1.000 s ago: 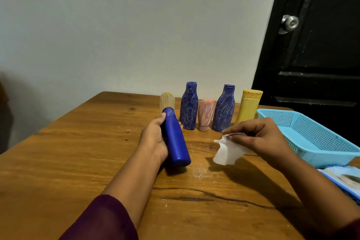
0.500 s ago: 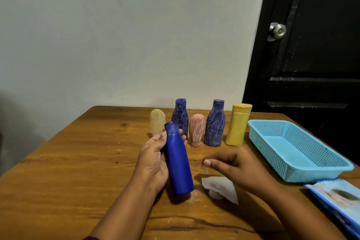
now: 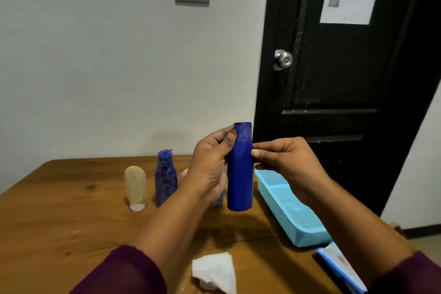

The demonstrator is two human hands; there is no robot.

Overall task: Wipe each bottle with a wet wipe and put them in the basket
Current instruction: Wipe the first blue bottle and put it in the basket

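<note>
Two hands are engaged on one plain blue plastic bottle [image 3: 239, 181], which is held upright in the air above the wooden surface [image 3: 59, 222]. Its upper half is gripped by the curled left hand [image 3: 210, 162]; its right side is pinched by the right hand [image 3: 286, 162]. Crumpled white wet wipe [image 3: 214, 272] is seen lying on the surface between the forearms. Light-blue perforated plastic basket [image 3: 286, 210] is placed to the right.

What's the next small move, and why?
Probably the right hand takes the blue bottle from the left hand and lowers it into the basket: both hands grip it, the wet wipe lies unheld on the table, and the basket sits just right.
</note>
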